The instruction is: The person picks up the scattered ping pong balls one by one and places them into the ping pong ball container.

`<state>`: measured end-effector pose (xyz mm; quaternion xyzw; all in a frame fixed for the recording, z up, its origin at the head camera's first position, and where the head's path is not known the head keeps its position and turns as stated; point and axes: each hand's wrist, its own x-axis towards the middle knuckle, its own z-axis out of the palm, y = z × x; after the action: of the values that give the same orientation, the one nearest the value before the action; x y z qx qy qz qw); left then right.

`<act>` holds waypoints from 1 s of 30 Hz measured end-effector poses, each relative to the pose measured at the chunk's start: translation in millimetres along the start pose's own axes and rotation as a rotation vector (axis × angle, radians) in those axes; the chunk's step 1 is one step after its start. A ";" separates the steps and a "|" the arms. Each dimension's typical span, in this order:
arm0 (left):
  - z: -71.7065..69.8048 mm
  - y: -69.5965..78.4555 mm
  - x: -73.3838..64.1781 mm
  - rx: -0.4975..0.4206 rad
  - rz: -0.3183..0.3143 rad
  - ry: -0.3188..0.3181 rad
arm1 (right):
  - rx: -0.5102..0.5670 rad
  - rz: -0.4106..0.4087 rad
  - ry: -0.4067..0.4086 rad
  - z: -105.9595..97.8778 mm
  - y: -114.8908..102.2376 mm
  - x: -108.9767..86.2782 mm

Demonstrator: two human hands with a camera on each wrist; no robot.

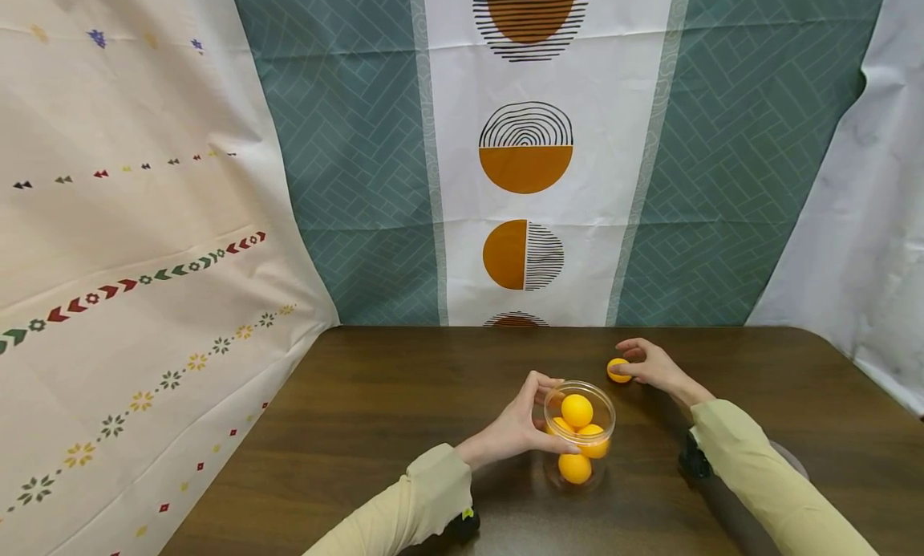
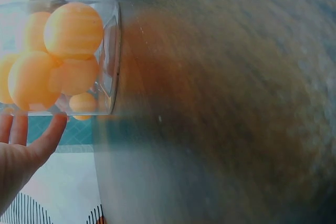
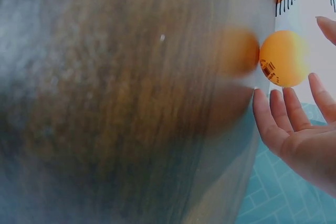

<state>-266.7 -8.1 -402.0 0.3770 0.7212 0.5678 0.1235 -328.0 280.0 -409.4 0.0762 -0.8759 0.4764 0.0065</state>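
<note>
A clear round jar (image 1: 605, 411) stands on the table with several orange table tennis balls (image 1: 577, 411) inside. My left hand (image 1: 514, 429) grips the jar from its left side, thumb in front and fingers toward the back. The left wrist view shows those fingers (image 2: 48, 137) against the clear wall. Beyond the jar, a loose orange table tennis ball (image 3: 283, 59) lies on the table. Around it my right hand (image 1: 653, 367) is spread, fingers behind and thumb in front. In the right wrist view the thumb is apart from the ball; whether any fingertip touches it I cannot tell.
The dark wooden table (image 1: 390, 395) ends at a patterned green and white curtain (image 1: 361, 179). A pale embroidered cloth (image 1: 144, 259) hangs along the left side. Partly behind my right sleeve (image 1: 765, 468) is a grey round thing (image 1: 792, 460).
</note>
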 end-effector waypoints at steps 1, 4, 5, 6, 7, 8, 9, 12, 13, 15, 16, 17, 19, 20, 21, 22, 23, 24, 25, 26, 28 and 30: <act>0.1 0.2 -0.1 0.001 -0.003 0.000 | 0.004 0.005 0.000 0.2 0.1 0.0; 0.3 0.6 -0.2 0.001 -0.007 0.000 | 0.022 0.015 -0.008 0.7 0.5 0.2; 0.3 0.7 -0.1 0.001 -0.007 0.000 | 0.025 0.016 -0.010 1.0 0.7 0.4; 0.4 0.8 -0.1 0.002 -0.006 -0.001 | 0.027 0.019 -0.010 1.3 0.6 0.4; 0.4 0.8 0.0 0.003 -0.005 -0.001 | 0.029 0.020 -0.014 1.5 0.5 0.6; 0.4 0.9 0.0 0.004 -0.004 -0.001 | 0.031 0.022 -0.019 1.9 0.4 0.7; 0.3 1.0 0.1 0.004 -0.003 0.000 | 0.028 0.023 -0.024 2.3 0.3 0.9; 0.4 0.7 0.1 0.004 -0.001 0.001 | 0.014 0.031 -0.028 3.9 -0.2 1.4; 0.4 0.5 0.1 0.004 -0.002 0.001 | 0.007 0.032 -0.029 4.5 -0.3 1.6; 0.5 0.2 -0.2 0.003 -0.003 0.003 | -0.014 0.029 -0.028 5.7 0.0 2.1; 0.6 0.1 -0.3 0.003 -0.004 0.002 | -0.022 0.028 -0.026 6.1 0.2 2.4; 0.6 0.1 -0.4 0.002 -0.006 0.002 | -0.028 0.028 -0.024 6.4 0.6 2.7; 0.7 0.2 -0.6 0.001 -0.009 0.001 | -0.040 0.028 -0.022 6.8 1.1 3.2; 0.6 0.3 -0.7 0.000 -0.010 0.001 | -0.044 0.029 -0.022 7.0 1.5 3.5; 0.6 0.5 -0.8 -0.001 -0.012 0.001 | -0.043 0.032 -0.021 7.1 1.5 3.7; 0.6 0.6 -0.9 -0.002 -0.013 0.001 | -0.044 0.027 -0.021 7.1 1.5 3.7; 0.5 0.8 -0.9 -0.002 -0.012 0.002 | -0.045 0.024 -0.021 7.1 1.2 3.6; 0.4 0.9 -0.8 -0.001 -0.011 0.003 | -0.047 0.018 -0.021 7.3 1.1 3.4; 0.3 1.1 -0.8 0.000 -0.010 0.004 | -0.047 0.013 -0.018 7.5 0.7 3.2; 0.2 1.2 -0.8 -0.001 -0.008 0.004 | -0.050 0.007 -0.015 7.6 0.8 3.0; 0.1 1.5 -0.7 -0.004 -0.002 0.002 | -0.058 -0.002 -0.006 7.9 1.0 2.1; -0.1 1.8 -0.7 -0.008 0.002 -0.001 | -0.059 -0.002 0.007 8.2 1.8 1.5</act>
<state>-265.6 -8.5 -400.5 0.3777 0.7184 0.5706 0.1248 -329.2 273.9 -415.2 0.0754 -0.8895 0.4505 0.0123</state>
